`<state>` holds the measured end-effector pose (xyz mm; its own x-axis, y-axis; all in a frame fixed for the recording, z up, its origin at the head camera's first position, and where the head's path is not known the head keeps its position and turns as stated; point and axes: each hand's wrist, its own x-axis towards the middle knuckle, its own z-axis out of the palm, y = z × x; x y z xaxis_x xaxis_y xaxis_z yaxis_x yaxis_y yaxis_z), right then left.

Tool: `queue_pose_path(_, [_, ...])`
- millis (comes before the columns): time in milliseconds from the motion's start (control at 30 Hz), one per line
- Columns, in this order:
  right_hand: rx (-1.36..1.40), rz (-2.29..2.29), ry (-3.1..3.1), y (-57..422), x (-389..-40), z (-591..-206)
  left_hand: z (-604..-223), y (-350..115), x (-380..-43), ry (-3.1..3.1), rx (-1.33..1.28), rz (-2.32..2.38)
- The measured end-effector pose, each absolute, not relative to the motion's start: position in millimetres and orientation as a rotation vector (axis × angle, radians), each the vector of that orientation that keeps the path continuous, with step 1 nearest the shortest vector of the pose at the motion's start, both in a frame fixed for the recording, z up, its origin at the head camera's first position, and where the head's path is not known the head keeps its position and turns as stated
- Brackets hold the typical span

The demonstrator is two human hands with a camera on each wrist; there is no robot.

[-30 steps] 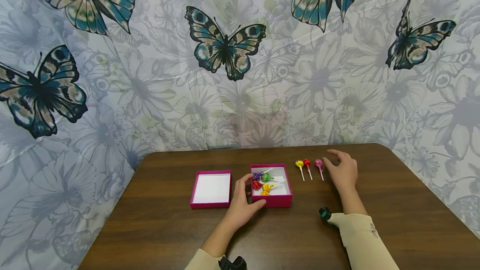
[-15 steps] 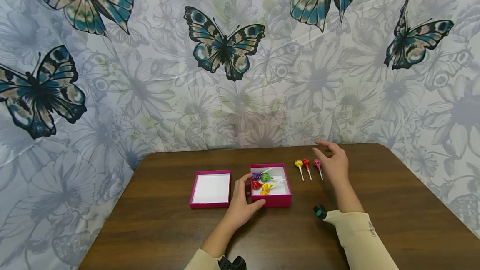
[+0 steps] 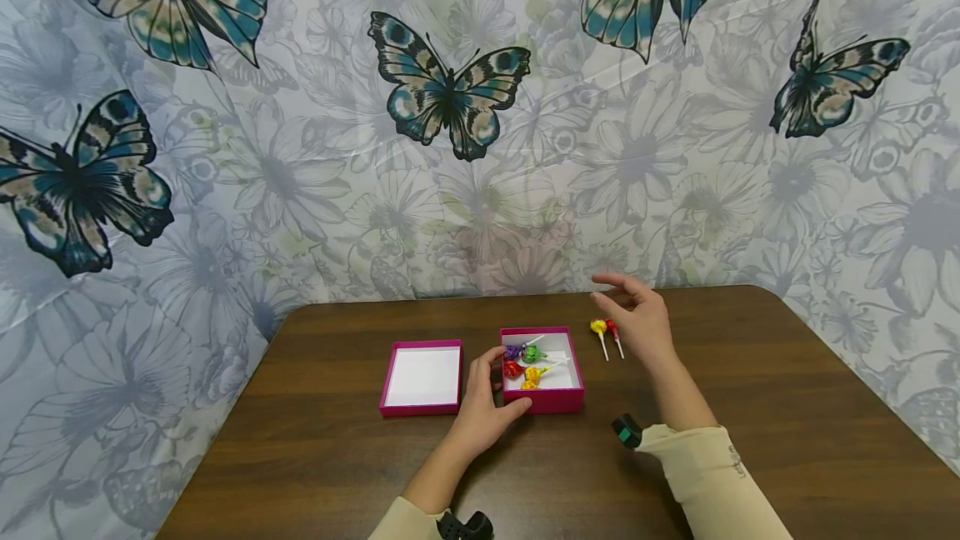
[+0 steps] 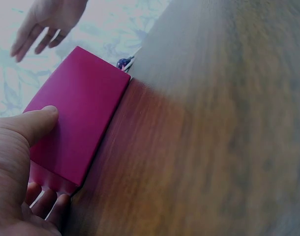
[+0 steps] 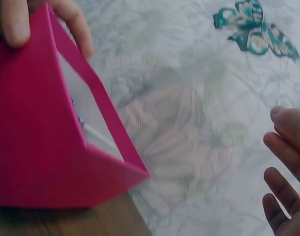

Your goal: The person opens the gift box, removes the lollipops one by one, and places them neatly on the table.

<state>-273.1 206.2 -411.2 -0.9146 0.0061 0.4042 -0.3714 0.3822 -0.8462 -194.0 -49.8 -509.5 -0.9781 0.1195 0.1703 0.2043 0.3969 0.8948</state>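
My left hand (image 3: 483,407) holds the open magenta box (image 3: 546,402), its thumb (image 4: 44,120) on the front wall and its fingers around the left side. Inside the box lie a purple lollipop (image 3: 513,352), a green lollipop (image 3: 532,354), a red lollipop (image 3: 513,370) and a yellow one, sticks pointing right. My right hand (image 3: 641,327) hovers to the right of the box with spread, slightly bent fingers and nothing in them. Just left of it, a yellow lollipop (image 3: 597,327) and another red lollipop (image 3: 612,328) lie on the table. The hand hides the pink lollipop.
A shallow magenta lid (image 3: 422,411) with a white inside lies left of the box on the brown wooden table (image 3: 337,465). Behind the table's far edge hangs a cloth (image 3: 315,190) printed with butterflies and flowers.
My right hand has moved left from beside the pink lollipop to over it, covering it from the head view. My left hand and the box have stayed in place.
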Motion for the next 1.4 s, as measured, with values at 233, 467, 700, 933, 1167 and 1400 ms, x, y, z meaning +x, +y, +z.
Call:
queue_pose_path(233, [0.519,1.572,-2.422,192.4,-267.4,-412.0,-511.1,-50.0,-195.0,-2.553,-0.303,-1.659])
queue_pose_path(467, [0.674,1.533,-2.535,184.0,-269.2,-423.8,-511.9,-49.4,-196.1,-2.557,-0.307,-1.666])
queue_pose_path(700, [0.703,1.439,-2.642,180.0,-273.5,-439.8,-513.1,-49.6,-196.6,-2.565,-0.310,-1.658])
queue_pose_path(933, [0.754,1.309,-2.737,170.7,-277.5,-454.2,-512.0,-50.0,-197.0,-2.556,-0.324,-1.664])
queue_pose_path(1167, [0.793,1.310,-2.777,165.0,-274.2,-462.6,-511.4,-48.8,-196.4,-2.553,-0.339,-1.666])
queue_pose_path(1400, [0.861,1.270,-2.815,162.1,-276.2,-463.7,-511.1,-50.4,-195.6,-2.554,-0.322,-1.668])
